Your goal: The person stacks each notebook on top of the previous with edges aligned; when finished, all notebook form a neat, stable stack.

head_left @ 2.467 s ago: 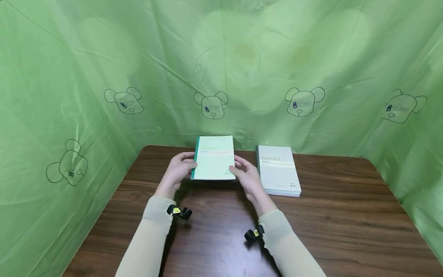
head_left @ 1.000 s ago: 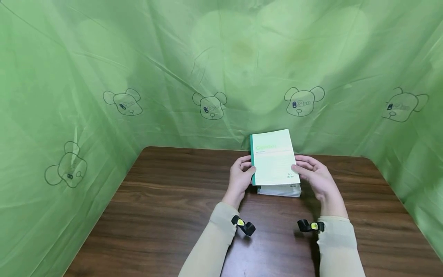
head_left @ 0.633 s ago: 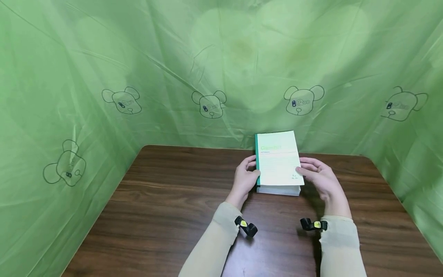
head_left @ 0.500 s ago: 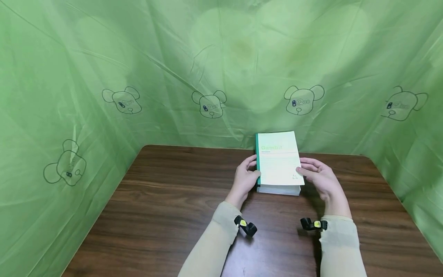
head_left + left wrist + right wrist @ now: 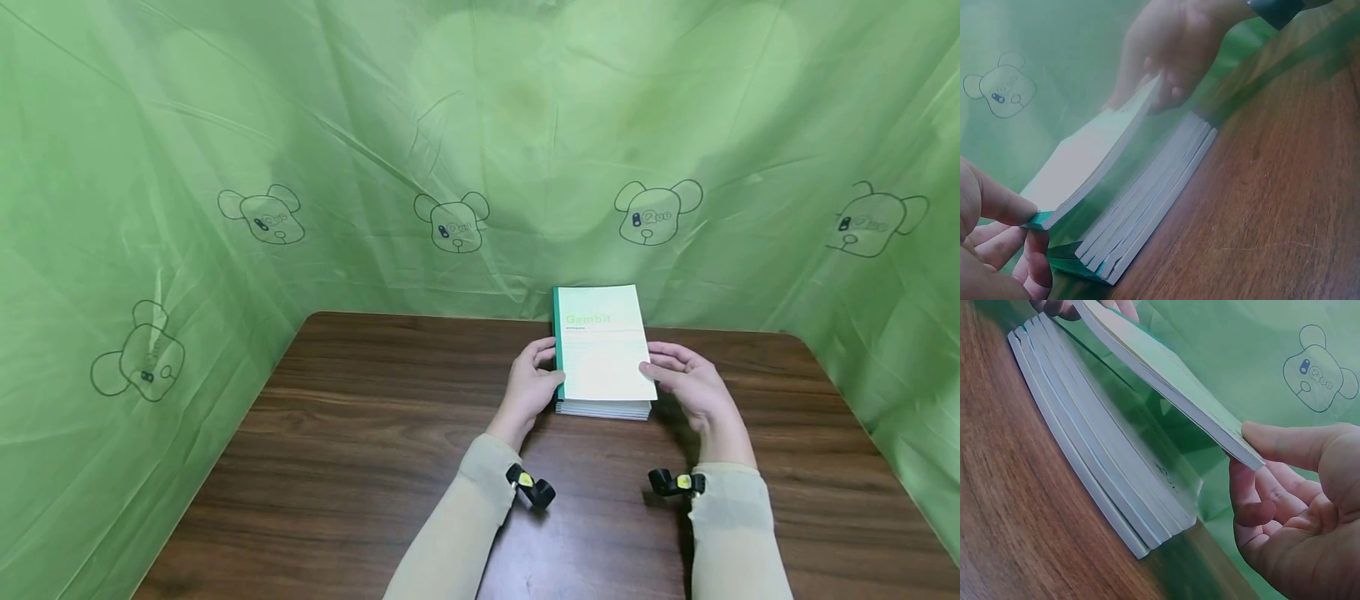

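A pale notebook with a green spine and the word "Gambit" is held level between both hands. My left hand pinches its spine edge, thumb on top and fingers beneath. On the opposite edge, my right hand grips it the same way. Just under it, with a gap plain in both wrist views, lies a stack of several notebooks on the table. From the head, only the front edges of that stack show, as the held notebook covers the rest. In the right wrist view the stack looks roughly aligned.
The dark wooden table runs up to a green curtain printed with bear heads, which hangs right behind the notebooks. Black wrist cameras are strapped over both sleeves.
Both hands have carried the notebook from left of the stack rightward to above it. Over the last half second it has stayed nearly still there, lined up more squarely with the stack.
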A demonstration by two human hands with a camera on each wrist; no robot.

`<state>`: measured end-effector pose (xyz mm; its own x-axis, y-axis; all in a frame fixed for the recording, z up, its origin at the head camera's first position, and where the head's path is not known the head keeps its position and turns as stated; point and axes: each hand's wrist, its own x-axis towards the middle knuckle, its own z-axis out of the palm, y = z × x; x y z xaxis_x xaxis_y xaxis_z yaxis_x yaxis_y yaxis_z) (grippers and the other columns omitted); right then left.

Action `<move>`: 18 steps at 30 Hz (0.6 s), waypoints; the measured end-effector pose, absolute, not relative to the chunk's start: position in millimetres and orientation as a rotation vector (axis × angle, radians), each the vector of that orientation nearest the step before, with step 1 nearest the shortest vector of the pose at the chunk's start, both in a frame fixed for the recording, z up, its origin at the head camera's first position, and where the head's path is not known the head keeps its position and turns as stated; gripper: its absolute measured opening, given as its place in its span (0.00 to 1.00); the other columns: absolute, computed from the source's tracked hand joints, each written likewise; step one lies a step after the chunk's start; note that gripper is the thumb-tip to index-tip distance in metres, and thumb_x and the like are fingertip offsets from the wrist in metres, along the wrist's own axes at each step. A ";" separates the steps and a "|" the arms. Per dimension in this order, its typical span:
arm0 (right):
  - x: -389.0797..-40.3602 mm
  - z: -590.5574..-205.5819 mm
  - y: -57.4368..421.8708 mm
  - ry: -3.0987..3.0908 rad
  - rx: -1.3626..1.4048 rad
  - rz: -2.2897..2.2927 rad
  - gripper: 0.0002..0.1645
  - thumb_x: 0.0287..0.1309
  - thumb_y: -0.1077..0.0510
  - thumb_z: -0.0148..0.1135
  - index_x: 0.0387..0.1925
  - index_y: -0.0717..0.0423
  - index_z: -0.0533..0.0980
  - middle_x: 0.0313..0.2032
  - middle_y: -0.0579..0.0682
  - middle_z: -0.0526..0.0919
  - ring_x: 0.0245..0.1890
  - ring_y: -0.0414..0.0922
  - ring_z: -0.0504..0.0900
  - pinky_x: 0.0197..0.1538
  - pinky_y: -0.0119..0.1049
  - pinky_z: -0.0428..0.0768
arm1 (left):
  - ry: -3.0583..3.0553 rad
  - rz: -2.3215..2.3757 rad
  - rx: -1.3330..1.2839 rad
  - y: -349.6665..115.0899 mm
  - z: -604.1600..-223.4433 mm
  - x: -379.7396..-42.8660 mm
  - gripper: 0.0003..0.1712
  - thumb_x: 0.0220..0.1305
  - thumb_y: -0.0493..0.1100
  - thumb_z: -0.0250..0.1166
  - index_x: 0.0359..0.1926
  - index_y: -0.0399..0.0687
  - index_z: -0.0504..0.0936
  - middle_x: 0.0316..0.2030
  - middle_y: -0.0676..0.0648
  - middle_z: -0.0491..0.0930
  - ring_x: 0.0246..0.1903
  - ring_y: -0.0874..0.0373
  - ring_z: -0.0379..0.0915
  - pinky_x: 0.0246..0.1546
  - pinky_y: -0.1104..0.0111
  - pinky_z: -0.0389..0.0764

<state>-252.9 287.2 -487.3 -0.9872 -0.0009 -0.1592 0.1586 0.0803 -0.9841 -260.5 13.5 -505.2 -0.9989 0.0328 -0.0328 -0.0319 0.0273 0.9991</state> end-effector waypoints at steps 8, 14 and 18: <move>-256.1 -490.5 285.5 2.222 0.182 -2.006 0.34 0.71 0.56 0.76 0.72 0.58 0.75 0.46 0.32 0.85 0.45 0.32 0.82 0.51 0.36 0.75 | 2.256 2.110 -0.022 13.3 -508.4 -262.9 0.35 0.66 0.26 0.68 0.72 0.47 0.80 0.61 0.46 0.83 0.40 0.59 0.81 0.39 0.69 0.81; -257.1 -492.0 285.5 2.238 0.205 -1.966 0.36 0.71 0.55 0.75 0.74 0.60 0.73 0.45 0.31 0.84 0.45 0.32 0.81 0.51 0.37 0.75 | 2.268 2.092 -0.022 12.8 -509.8 -262.7 0.35 0.65 0.26 0.68 0.73 0.46 0.81 0.60 0.45 0.83 0.40 0.60 0.81 0.41 0.70 0.82; -258.2 -493.9 286.2 2.241 0.209 -1.939 0.39 0.72 0.54 0.74 0.77 0.62 0.70 0.46 0.31 0.83 0.45 0.31 0.80 0.51 0.38 0.74 | 2.280 2.076 -0.028 13.6 -509.9 -262.1 0.33 0.66 0.27 0.68 0.72 0.43 0.81 0.58 0.46 0.83 0.39 0.60 0.81 0.41 0.70 0.82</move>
